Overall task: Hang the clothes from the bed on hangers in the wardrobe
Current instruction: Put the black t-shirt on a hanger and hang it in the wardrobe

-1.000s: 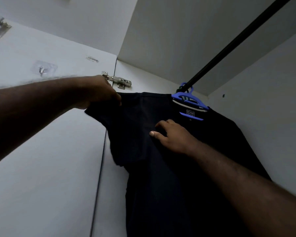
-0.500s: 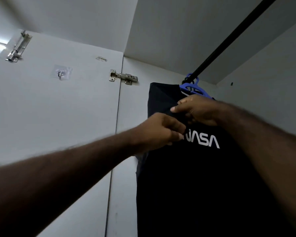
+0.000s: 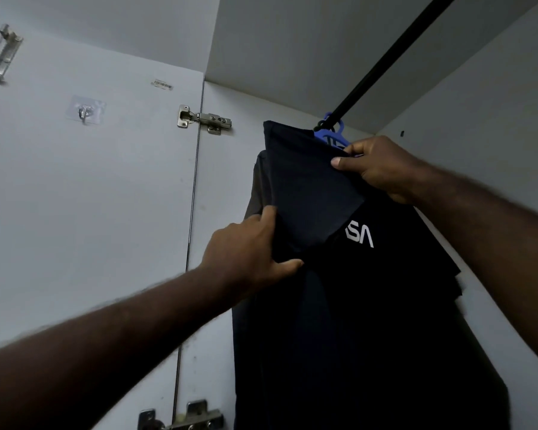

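Note:
A black T-shirt (image 3: pixel 354 321) with white lettering hangs on a blue hanger (image 3: pixel 333 135) hooked over the black wardrobe rail (image 3: pixel 385 60). Its left sleeve (image 3: pixel 305 187) is folded forward across the chest and covers part of the lettering. My left hand (image 3: pixel 249 246) grips the lower edge of that sleeve, thumb underneath. My right hand (image 3: pixel 376 166) pinches the fabric at the shoulder, just below the hanger. Most of the hanger is hidden by the shirt and my right hand.
The open white wardrobe door (image 3: pixel 90 197) is at the left, with a latch (image 3: pixel 0 57), an adhesive hook (image 3: pixel 84 111) and two hinges (image 3: pixel 204 119). The wardrobe's side wall (image 3: pixel 494 135) is close behind the shirt on the right.
Both hands moved from the spread shirt back to the shoulder area. The left hand dropped and now holds the sleeve folded over the lettering; the right hand stays near the hanger.

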Demonstrator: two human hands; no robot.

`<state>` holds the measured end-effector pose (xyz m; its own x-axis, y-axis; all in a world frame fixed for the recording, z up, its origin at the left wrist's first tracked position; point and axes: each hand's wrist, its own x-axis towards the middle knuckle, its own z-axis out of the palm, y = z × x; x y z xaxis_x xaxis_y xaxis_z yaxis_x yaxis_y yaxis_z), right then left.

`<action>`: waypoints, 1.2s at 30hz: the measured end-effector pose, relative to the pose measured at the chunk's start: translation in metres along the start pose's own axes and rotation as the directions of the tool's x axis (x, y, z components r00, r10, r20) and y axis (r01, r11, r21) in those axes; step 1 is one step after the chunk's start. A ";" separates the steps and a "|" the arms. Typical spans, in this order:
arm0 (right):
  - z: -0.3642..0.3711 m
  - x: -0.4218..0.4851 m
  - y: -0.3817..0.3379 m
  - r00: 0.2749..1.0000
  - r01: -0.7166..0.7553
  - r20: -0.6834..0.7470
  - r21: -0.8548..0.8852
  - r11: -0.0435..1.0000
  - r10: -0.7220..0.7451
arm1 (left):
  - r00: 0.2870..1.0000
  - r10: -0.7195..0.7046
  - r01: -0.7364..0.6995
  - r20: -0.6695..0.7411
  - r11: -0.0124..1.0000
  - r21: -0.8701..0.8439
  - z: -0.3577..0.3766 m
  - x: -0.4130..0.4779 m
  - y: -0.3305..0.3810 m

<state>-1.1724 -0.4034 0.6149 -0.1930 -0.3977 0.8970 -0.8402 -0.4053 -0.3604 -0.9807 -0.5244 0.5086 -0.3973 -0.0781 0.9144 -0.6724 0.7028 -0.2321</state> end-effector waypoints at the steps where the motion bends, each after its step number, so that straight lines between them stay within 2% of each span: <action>1: -0.001 -0.002 -0.001 1.000 0.007 0.011 -0.010 1.000 -0.007 | 1.000 0.011 -0.012 -0.020 1.000 -0.009 0.001 0.000 0.006; 3: -0.003 -0.006 -0.001 0.999 0.033 -0.008 0.029 0.999 -0.033 | 0.996 -0.013 0.001 -0.088 0.991 -0.137 0.002 -0.001 0.010; 5: -0.003 -0.012 0.005 0.996 0.074 -0.069 0.150 0.986 -0.065 | 0.982 -0.038 -0.020 -0.186 0.953 -0.304 0.009 -0.007 0.002; 7: 0.001 -0.018 0.021 0.995 0.064 -0.083 0.144 0.987 -0.053 | 0.967 -0.050 -0.058 -0.248 0.911 -0.408 0.018 -0.019 -0.010; 9: 0.008 -0.022 0.042 0.998 -0.012 -0.055 0.060 0.998 0.016 | 0.972 -0.072 -0.046 -0.226 0.878 -0.477 0.027 -0.027 -0.017; 13: 0.021 -0.019 0.064 0.988 -0.096 -0.117 0.069 0.993 0.104 | 0.983 -0.140 0.028 -0.118 0.753 -0.658 0.034 -0.026 -0.024; 17: 0.038 -0.010 0.075 0.978 -0.134 -0.160 0.020 0.991 0.136 | 0.989 -0.150 0.115 0.010 0.716 -0.689 0.037 -0.025 -0.032; 19: 0.046 -0.007 0.080 0.975 -0.141 -0.175 -0.027 0.990 0.134 | 0.976 -0.216 0.179 0.024 0.735 -0.654 0.036 -0.022 -0.033; 22: 0.058 -0.004 0.082 0.975 -0.125 -0.199 -0.115 0.986 0.100 | 0.950 -0.302 0.220 -0.083 0.833 -0.507 0.028 -0.005 -0.033; 24: 0.065 -0.002 0.079 0.971 -0.108 -0.230 -0.198 0.974 0.061 | 0.961 -0.194 0.136 -0.195 0.952 -0.275 0.024 0.016 -0.028; 26: 0.071 -0.001 0.077 0.957 -0.098 -0.291 -0.237 0.967 0.025 | 0.970 0.058 -0.074 -0.237 0.996 -0.058 0.020 0.046 -0.018; 28: 0.078 -0.002 0.077 0.945 -0.093 -0.327 -0.262 0.961 0.003 | 0.954 0.246 -0.223 -0.173 0.964 0.143 0.020 0.076 -0.011; 29: 0.081 -0.003 0.078 0.943 -0.092 -0.333 -0.268 0.959 -0.003 | 0.954 0.277 -0.245 -0.119 0.942 0.229 0.023 0.090 -0.010; 32: 0.086 -0.007 0.084 0.953 -0.078 -0.303 -0.311 0.947 -0.021 | 0.976 0.218 -0.208 0.016 0.902 0.378 0.036 0.112 -0.015; 36: 0.079 -0.013 0.097 0.968 -0.017 -0.226 -0.485 0.874 -0.107 | 0.977 0.198 -0.215 0.085 0.889 0.405 0.069 0.101 -0.018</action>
<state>-1.2114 -0.5027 0.5484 -0.2116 -0.1554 0.9649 -0.9772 0.0515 -0.2060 -1.0512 -0.5936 0.5819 -0.5737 0.0027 0.8190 -0.7653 0.3546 -0.5372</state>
